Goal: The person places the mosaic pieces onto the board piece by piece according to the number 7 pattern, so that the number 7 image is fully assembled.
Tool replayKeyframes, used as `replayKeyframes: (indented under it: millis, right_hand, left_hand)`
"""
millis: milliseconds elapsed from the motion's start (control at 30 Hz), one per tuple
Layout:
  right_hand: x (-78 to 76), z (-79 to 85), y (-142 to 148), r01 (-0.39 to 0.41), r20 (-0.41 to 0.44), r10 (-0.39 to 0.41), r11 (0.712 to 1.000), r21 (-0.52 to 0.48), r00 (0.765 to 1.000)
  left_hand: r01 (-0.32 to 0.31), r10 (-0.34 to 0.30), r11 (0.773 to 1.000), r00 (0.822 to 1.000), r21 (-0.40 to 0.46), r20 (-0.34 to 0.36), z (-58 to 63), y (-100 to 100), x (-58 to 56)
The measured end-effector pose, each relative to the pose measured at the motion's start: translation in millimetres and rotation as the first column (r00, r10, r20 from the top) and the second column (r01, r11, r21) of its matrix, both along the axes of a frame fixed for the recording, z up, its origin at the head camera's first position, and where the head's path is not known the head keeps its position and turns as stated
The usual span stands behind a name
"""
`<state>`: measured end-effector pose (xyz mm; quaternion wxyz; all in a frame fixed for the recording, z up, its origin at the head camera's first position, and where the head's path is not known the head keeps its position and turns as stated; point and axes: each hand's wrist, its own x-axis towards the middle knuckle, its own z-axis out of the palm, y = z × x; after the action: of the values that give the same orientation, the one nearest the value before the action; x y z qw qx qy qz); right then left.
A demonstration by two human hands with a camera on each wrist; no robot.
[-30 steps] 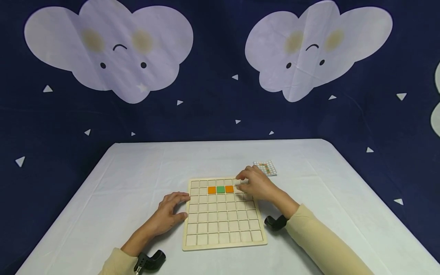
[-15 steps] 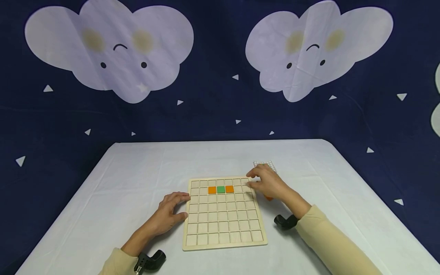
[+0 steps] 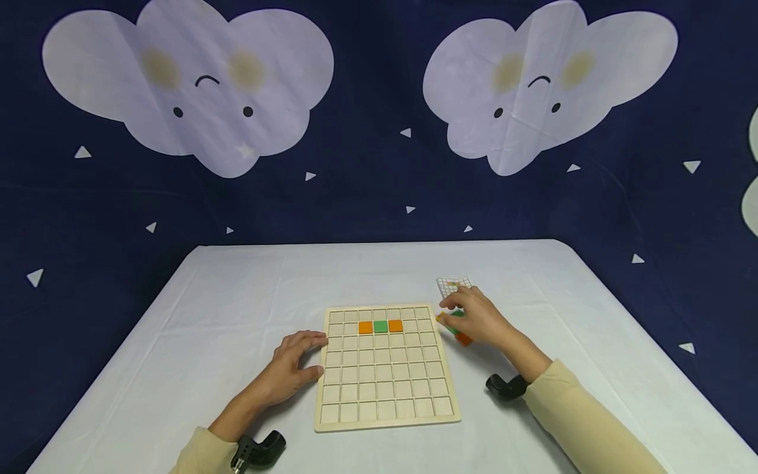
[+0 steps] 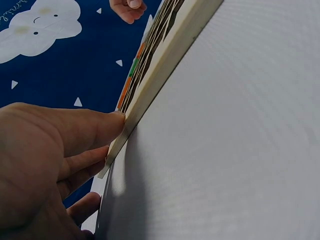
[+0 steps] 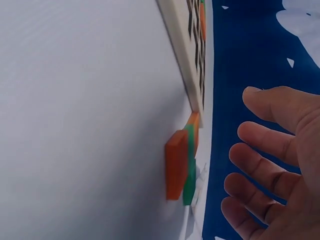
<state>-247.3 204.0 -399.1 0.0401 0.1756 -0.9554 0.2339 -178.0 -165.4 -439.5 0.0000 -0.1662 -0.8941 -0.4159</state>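
A pale wooden grid board (image 3: pixel 385 375) lies on the table, with orange (image 3: pixel 365 327), green (image 3: pixel 380 326) and orange (image 3: pixel 395 326) tiles side by side in its second row from the far edge. My left hand (image 3: pixel 290 368) rests at the board's left edge, thumb and fingertips touching the rim. Past the board's right edge, my right hand (image 3: pixel 474 317) hovers with nothing in its relaxed, spread fingers. Under it lie loose tiles, partly covered in the head view. The right wrist view shows an orange tile (image 5: pixel 175 165) and a green tile (image 5: pixel 189 187) close together.
A small card (image 3: pixel 451 285) printed with a coloured grid lies beyond the right hand, partly hidden by it. White cloth covers the table (image 3: pixel 260 283). Behind it hangs a dark blue cloud-patterned cloth (image 3: pixel 367 197).
My right hand has moved right, off the board's far right corner to above the loose tiles, which now show more. The left hand and the board have stayed put.
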Motion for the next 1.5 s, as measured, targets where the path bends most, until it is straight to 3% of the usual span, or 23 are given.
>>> replayKeyframes:
  millis: [333, 867, 1067, 1500]
  right_hand:
    - [3.5, -6.5, 11.1, 0.049, 0.043, -0.050, 0.999, 0.012, 0.998]
    - [5.1, -12.8, 29.9, 0.102, 0.045, -0.103, 0.994, 0.035, 0.994]
    - [2.6, -13.3, 38.2, 0.085, 0.025, -0.086, 0.996, 0.035, 0.996]
    - [-14.9, -17.4, 49.0, 0.005, 0.075, -0.006, 1.000, 0.014, 0.997]
  left_hand:
    - [0.000, 0.000, 1.000, 1.000, 0.004, 0.009, 0.2, -0.5, 0.1]
    - [-0.007, 0.007, 1.000, 1.000, 0.008, 0.023, 0.3, 0.5, -0.9]
    - [0.000, 0.000, 1.000, 1.000, 0.005, 0.023, 0.1, -0.2, -0.6]
    - [-0.001, 0.001, 1.000, 1.000, 0.003, 0.020, 1.0, 0.1, -0.6]
